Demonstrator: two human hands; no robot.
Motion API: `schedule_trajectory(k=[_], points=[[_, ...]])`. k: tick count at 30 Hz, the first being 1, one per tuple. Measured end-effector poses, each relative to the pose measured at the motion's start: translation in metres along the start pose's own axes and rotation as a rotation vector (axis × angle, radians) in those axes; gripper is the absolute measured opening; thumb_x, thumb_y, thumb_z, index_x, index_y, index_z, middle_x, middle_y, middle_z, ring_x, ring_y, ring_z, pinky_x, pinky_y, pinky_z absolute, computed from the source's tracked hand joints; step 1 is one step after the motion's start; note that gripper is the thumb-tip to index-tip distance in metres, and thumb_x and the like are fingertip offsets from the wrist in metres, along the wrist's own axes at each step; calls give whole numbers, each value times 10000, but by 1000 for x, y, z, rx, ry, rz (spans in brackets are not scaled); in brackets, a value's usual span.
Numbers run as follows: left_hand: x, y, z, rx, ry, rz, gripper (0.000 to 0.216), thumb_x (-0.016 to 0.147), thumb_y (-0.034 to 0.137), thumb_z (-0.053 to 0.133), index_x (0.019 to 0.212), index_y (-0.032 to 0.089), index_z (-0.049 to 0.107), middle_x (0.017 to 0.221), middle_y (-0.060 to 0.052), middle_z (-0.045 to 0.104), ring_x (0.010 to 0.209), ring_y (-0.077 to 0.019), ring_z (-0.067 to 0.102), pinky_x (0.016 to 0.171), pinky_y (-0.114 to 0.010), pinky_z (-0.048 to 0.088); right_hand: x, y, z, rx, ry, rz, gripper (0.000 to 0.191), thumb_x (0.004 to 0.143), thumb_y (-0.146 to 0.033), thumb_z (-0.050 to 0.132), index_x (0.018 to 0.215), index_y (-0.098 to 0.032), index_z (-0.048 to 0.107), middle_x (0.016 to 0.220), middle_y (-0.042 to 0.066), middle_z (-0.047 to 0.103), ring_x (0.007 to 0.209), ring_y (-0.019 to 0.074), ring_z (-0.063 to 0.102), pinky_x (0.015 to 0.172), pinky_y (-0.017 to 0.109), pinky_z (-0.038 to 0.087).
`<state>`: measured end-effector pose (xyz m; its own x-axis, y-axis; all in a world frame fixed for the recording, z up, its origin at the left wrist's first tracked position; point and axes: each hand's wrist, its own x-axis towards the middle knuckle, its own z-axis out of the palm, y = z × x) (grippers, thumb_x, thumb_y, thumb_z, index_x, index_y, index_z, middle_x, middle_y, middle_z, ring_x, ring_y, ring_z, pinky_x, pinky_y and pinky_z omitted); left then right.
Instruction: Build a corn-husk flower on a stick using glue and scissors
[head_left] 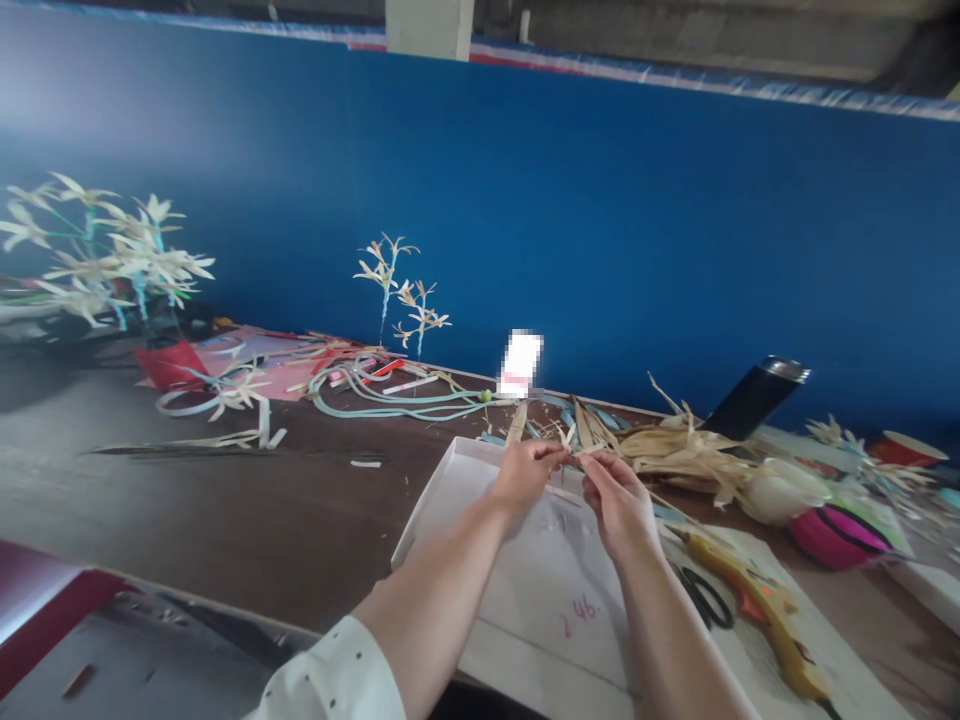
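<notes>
The left hand and right hand together pinch a small, pale, papery strip above a shallow white cardboard tray. Crinkled, straw-coloured dried husks lie just beyond the right hand; a curved yellow plastic glue gun lies to its right.

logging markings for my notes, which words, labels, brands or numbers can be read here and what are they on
"46." handwritten in red inside the white tray; a red mark just before it, lower down, is unclear, perhaps a "2".
Pixelated white panel by the blue wall: nothing on it can be read.
Yellow glue gun: any markings are too small or blurred to read.
I can read no other words or brands.
</notes>
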<state>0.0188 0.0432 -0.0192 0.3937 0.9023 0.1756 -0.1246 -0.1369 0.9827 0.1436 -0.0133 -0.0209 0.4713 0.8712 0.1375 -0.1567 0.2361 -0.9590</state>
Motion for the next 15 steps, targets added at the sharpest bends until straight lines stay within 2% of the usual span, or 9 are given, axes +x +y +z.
schedule_trajectory(k=[5,10,15], points=[[-3,3,1,28,-18,6,281,761,359,617,870,134,745,766,-85,676,655,-149,545,583,-266,419,0,5,-2,-8,39,-32,325,611,-409,794,772,-181,628,554,-60,495,434,39,345,398,182,214],[-4,2,2,58,-35,23,272,770,336,599,890,143,749,811,-101,698,711,-185,585,617,-291,447,0,8,-5,-33,69,-2,360,603,-435,791,791,-170,636,539,-57,460,436,47,318,389,186,209],[-5,1,1,95,-49,47,263,778,325,585,855,134,750,790,-87,696,682,-175,580,643,-290,450,0,7,-6,-42,51,32,346,608,-436,789,773,-170,640,540,-58,453,442,43,315,393,179,208]])
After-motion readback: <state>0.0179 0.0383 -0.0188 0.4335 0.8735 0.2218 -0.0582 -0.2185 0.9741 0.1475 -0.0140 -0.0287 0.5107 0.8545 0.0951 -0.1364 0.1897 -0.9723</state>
